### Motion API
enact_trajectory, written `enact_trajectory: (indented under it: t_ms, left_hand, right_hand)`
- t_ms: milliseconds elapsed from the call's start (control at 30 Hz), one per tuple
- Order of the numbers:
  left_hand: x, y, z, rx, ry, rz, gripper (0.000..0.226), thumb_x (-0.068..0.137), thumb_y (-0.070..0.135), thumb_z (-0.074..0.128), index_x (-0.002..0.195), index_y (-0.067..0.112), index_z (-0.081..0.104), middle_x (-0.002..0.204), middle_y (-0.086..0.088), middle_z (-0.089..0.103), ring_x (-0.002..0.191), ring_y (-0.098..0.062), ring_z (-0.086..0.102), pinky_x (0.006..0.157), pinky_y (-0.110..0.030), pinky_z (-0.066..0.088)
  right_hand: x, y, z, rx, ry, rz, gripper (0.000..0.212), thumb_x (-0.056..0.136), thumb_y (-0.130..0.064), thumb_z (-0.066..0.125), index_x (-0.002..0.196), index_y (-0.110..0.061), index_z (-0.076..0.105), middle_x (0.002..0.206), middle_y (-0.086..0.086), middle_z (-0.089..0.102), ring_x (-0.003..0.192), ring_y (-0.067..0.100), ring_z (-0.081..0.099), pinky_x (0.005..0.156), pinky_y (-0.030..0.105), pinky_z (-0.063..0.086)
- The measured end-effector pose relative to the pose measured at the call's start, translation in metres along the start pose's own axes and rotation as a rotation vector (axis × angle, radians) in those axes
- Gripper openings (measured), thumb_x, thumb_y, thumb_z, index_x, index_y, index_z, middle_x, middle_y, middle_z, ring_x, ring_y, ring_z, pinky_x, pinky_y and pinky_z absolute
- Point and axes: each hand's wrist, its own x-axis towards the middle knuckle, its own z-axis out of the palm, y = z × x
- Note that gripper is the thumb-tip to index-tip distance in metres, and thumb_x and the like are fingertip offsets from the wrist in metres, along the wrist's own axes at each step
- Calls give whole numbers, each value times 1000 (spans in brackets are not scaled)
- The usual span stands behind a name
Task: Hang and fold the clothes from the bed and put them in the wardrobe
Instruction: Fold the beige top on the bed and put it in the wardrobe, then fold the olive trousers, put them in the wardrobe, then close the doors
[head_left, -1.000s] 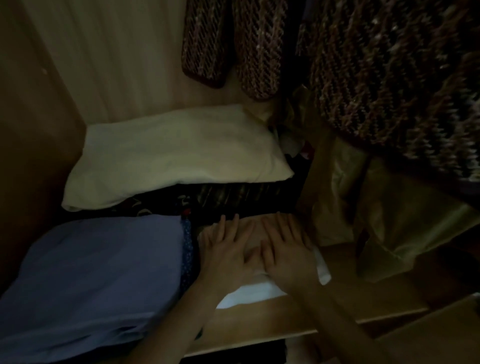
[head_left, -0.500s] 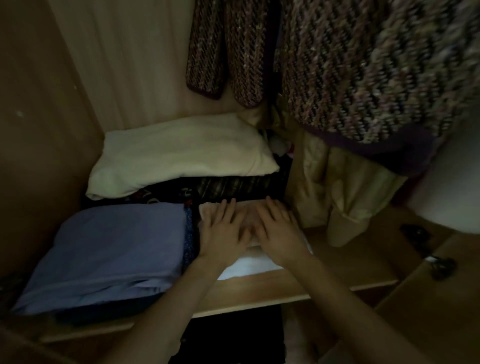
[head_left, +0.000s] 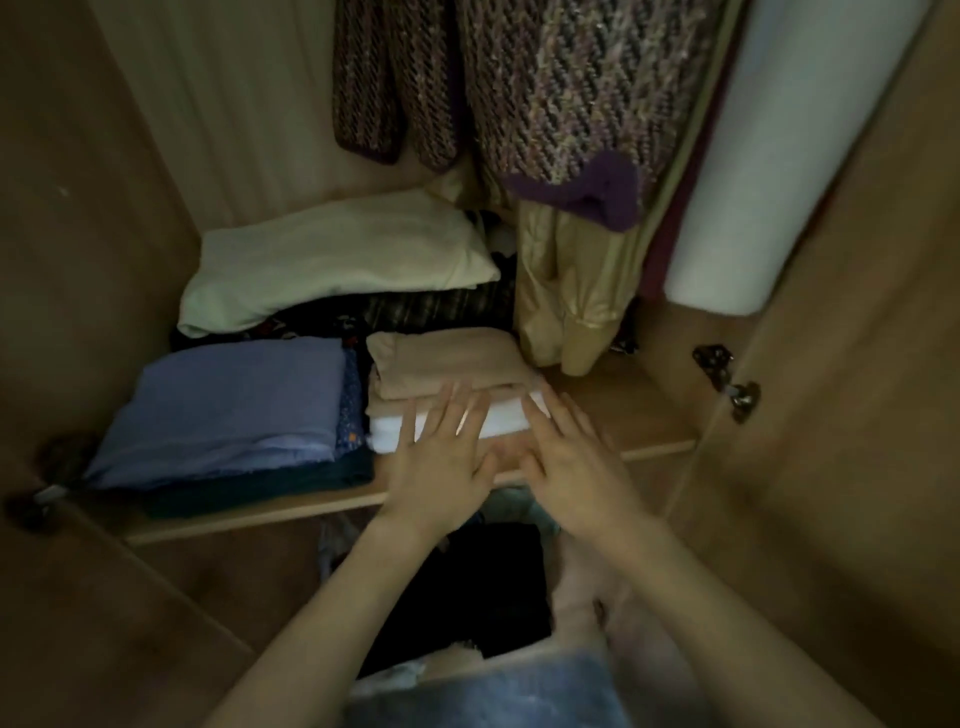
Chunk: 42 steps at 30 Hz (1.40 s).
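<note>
Landmark: the wardrobe shelf (head_left: 613, 415), its front edge running below the folded piles.

Change observed: a second ago both my palms lay flat on top of the beige folded garment (head_left: 441, 358); now they have drawn back toward the shelf's front edge and the garment's whole top lies uncovered.

Left hand (head_left: 441, 457): fingers straight and spread, holding nothing; fingertips over the front of the white folded piece (head_left: 506, 418), palm above the shelf edge.

Right hand (head_left: 576, 462): fingers straight, close together, holding nothing; tips at the pile's front right corner.

Contact: I cannot tell whether the fingertips touch the cloth or hang just clear of it.

Task item: beige garment sits on the white piece, on the shelf, just right of the blue folded stack (head_left: 228, 410) and in front of the cream folded item (head_left: 332, 260).

Hanging items: knitted cardigan (head_left: 571, 93) above the back of the shelf.

Assessment: this piece appears placed and squared; in my judgement the hands are free for the next garment from the bed.
</note>
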Motion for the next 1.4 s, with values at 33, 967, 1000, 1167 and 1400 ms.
enact_trajectory:
  t_ms: [33,967,1000,1167,1400]
  left_hand:
    - [-10,9,-4,23,17,-7,61,93,49,35,143,17,47,154,-9,38,142,-24,36,115,-53,25]
    - [-191,124,-119,-168,-220,297,54,98,50,38,146,24,36,164,2,7,151,-13,-2,120,-46,-4]
    - [-199,129,-115,-185,-239,322,56,98,50,37,148,25,33,164,3,8,151,-12,-1,120,-46,-3]
    - [-244,171,-95,-250,-373,497,62,96,56,28,152,28,25,163,2,13,151,-13,4,119,-46,0]
    - [-297,260,-103,-317,-488,779,84,78,63,5,152,30,26,163,3,13,150,-12,5,119,-44,2]
  right_hand:
    - [-14,0,-4,-13,-3,9,61,98,-40,39,154,-24,19,163,2,10,146,24,16,113,45,26]
    - [-293,-50,-69,-56,78,304,52,98,-44,40,146,-23,36,150,1,35,131,24,38,104,39,33]
    - [-307,-54,-66,-54,78,334,50,99,-43,40,144,-22,38,147,1,38,129,24,41,102,39,35]
    - [-387,-55,-59,-62,77,539,46,99,-43,42,140,-21,40,148,1,38,126,25,45,102,42,38]
    - [-532,-47,-78,-93,132,879,50,97,-43,44,143,-24,39,154,4,33,135,26,39,108,42,35]
